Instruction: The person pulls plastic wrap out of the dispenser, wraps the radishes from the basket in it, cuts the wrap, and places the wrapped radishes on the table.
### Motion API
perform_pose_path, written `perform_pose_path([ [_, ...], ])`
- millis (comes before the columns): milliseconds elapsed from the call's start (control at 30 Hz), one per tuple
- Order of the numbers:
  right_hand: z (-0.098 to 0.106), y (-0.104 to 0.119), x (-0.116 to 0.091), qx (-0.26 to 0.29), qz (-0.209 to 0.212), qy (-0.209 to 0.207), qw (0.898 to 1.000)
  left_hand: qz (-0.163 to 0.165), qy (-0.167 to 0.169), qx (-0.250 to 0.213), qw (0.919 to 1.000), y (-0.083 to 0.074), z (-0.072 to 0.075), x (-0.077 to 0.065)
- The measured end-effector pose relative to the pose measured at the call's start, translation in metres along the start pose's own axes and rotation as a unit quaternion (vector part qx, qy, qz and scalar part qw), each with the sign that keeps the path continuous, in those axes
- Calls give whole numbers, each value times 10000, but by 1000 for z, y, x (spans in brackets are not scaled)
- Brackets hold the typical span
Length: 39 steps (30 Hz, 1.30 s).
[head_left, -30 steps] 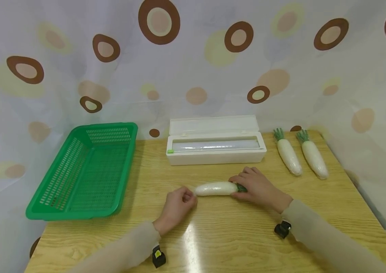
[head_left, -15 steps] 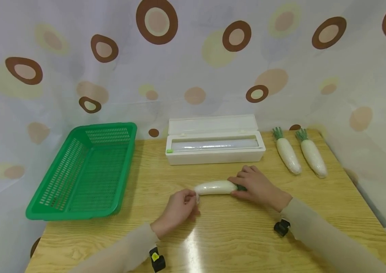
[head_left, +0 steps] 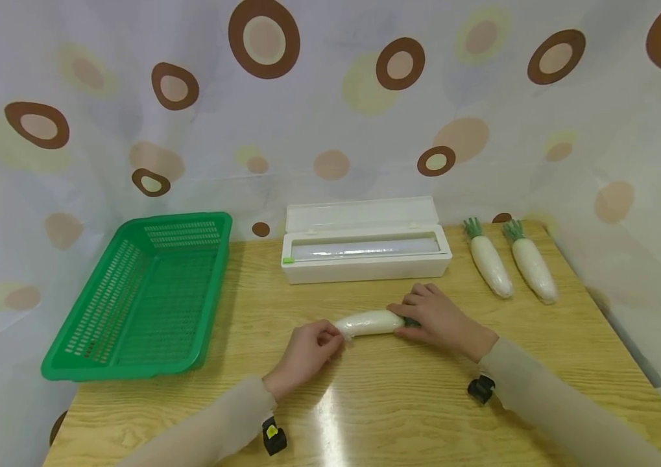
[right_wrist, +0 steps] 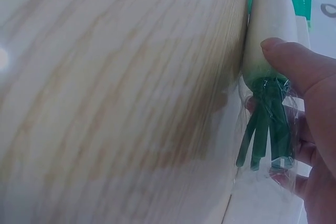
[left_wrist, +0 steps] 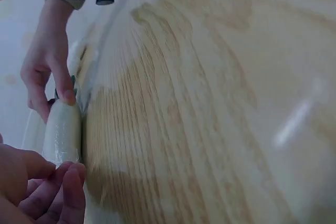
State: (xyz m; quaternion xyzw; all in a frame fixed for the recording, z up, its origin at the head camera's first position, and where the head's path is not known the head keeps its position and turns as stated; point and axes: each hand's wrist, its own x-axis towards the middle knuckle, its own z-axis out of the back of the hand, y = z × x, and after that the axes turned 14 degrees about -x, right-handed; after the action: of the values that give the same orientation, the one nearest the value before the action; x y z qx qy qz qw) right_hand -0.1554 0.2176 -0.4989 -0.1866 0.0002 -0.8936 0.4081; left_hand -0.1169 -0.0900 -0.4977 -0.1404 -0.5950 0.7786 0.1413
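Observation:
A white radish (head_left: 371,322) with green leaves (right_wrist: 270,124) lies crosswise on the wooden table, covered in clear plastic wrap. Loose wrap sticks out past the leaves in the right wrist view. My right hand (head_left: 444,321) holds the radish at its leafy end, the thumb (right_wrist: 283,56) along one side and the other fingers behind. At the tapered end my left hand (head_left: 305,357) pinches a bit of plastic wrap (head_left: 349,337) between thumb and fingertips. The left fingers (left_wrist: 73,190) partly hide the radish's tip in the left wrist view.
Behind the radish stands a white wrap dispenser (head_left: 365,269) with its lid up and a film roll inside. A green plastic basket (head_left: 204,305) is at the left. Two more wrapped radishes (head_left: 490,266) lie at the right, near the patterned curtain (head_left: 307,97).
My left hand dipped with a strand of wrap at the tip, then came back up close against the radish. My right hand has kept its hold at the leafy end.

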Motion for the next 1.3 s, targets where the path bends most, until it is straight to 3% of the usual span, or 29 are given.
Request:
perform_pose_path([
  [67, -1, 0, 0, -4, 12, -46, 10000, -353, -43, 566, 9978, 1, 0, 4],
  [133, -2, 0, 0, -20, 9, -45, 10000, -731, -75, 1163, 9905, 1, 0, 5],
  [233, -2, 0, 0, 18, -23, 31, 10000, -1335, -98, 1898, 9727, 3, 2, 7],
  [300, -1, 0, 0, 71, -69, 120, 9999, -1779, -116, 2310, 9565, 5, 4, 8],
  [433, 1, -1, 1, 208, -200, 359, 9989, -2448, -91, 2762, 9293, 10, 7, 16],
  [533, 3, -1, 2, 387, -351, 606, 9968, -2607, 26, 2924, 9201, 12, 9, 23],
  [600, 5, -1, 4, 558, -480, 785, 9942, -2613, 117, 2944, 9192, 12, 9, 26],
  [800, 8, -2, 5, 1130, -715, 1149, 9843, -2444, 351, 2470, 9370, 12, 10, 27],
  [933, 6, -4, 1, 1649, -722, 1320, 9748, -2437, 437, 2240, 9426, 14, 12, 21],
  [1067, 3, -5, -1, 1995, -709, 1371, 9677, -2675, 467, 2134, 9385, 15, 15, 17],
  [1233, 3, -6, 3, 1899, -642, 1373, 9700, -2956, 458, 2429, 9228, 17, 17, 19],
  [1300, 5, -6, 5, 1765, -567, 1410, 9725, -2859, 497, 2496, 9239, 18, 18, 20],
])
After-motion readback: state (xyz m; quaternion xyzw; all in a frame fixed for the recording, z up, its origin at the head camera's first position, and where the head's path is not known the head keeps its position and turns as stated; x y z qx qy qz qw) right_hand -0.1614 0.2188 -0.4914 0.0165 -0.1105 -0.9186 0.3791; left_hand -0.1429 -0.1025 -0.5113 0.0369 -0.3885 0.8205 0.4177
